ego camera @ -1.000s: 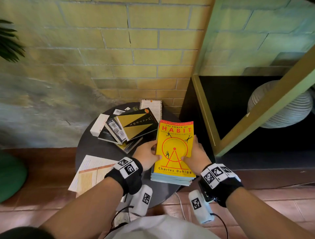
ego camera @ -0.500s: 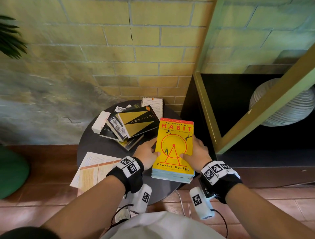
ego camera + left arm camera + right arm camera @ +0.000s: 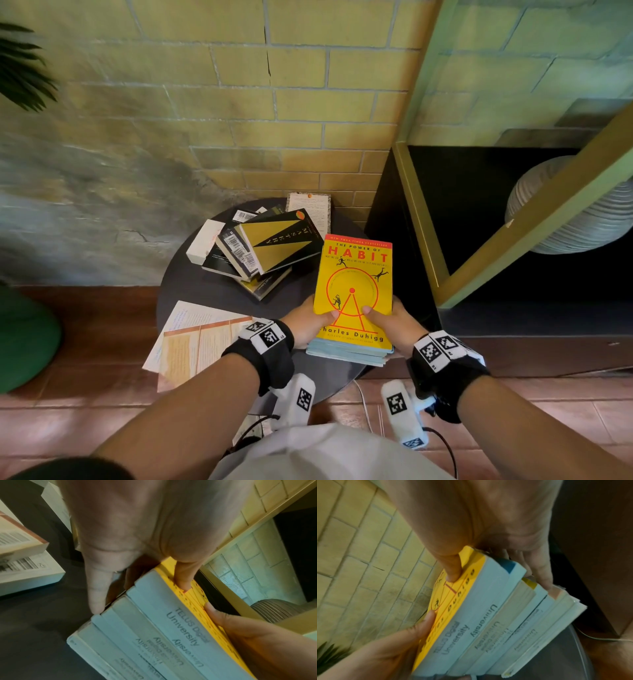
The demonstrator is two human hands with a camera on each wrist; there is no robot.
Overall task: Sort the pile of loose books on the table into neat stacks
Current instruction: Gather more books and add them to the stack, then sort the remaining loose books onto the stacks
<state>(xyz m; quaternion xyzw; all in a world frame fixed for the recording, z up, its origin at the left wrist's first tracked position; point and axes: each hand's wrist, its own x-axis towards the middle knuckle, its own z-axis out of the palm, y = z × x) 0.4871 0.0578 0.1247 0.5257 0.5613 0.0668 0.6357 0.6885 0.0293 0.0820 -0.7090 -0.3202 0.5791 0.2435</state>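
Both hands, left hand (image 3: 306, 325) and right hand (image 3: 394, 322), grip the stack of books (image 3: 352, 353) from its sides, thumbs pressing on the yellow book (image 3: 354, 274) on top, on the bench (image 3: 205, 291).

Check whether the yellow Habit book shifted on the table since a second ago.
No: the yellow Habit book sits equally close to the Mastery book as before.

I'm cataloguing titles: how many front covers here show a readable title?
2: The Power of Habit tops the near stack; Mastery tops the loose pile behind it. Other covers are hidden.
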